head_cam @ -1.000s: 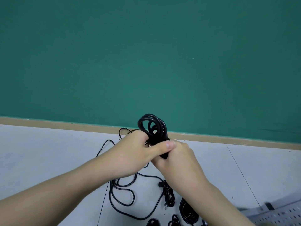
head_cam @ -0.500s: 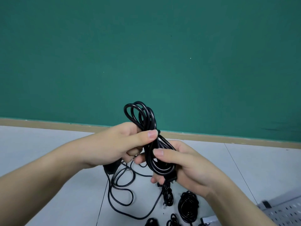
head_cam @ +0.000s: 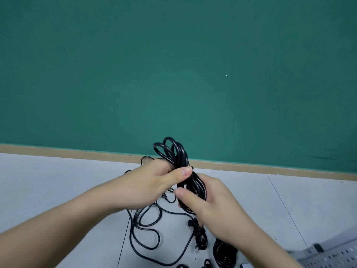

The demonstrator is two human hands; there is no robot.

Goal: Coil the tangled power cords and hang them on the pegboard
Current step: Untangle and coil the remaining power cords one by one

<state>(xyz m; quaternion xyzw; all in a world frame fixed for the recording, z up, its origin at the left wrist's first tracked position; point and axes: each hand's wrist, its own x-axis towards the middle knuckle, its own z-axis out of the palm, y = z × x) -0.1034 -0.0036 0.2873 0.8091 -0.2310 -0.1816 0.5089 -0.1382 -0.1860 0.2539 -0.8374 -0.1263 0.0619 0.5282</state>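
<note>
- The coiled cord sits in the middle of the frame, lifted clear of the floor, its loops standing up against the green wall.
- The bundle's long axis runs from upper left to lower right: the free loop ends poke out above the left hand, and the lower part passes down into the right hand.
- Left grip: thumb and fingers are curled round the bundle near its middle, just under the loop tops.
- Right grip: the thumb presses across the front of the lower half and the palm cups it from behind, so this hand holds the cord too.
- The two hands are almost touching, left above, right below, so the cord lies between and inside both grips rather than off to one side.
- A loose cord sprawls on the floor below the hands, toward lower centre; whether it joins the held bundle cannot be told.
- Smaller bundled cords lie at the bottom edge.
- The pegboard shows only at the lower right corner, nearer the right hand, so hanging probably means carrying the bundle down and right.
</note>
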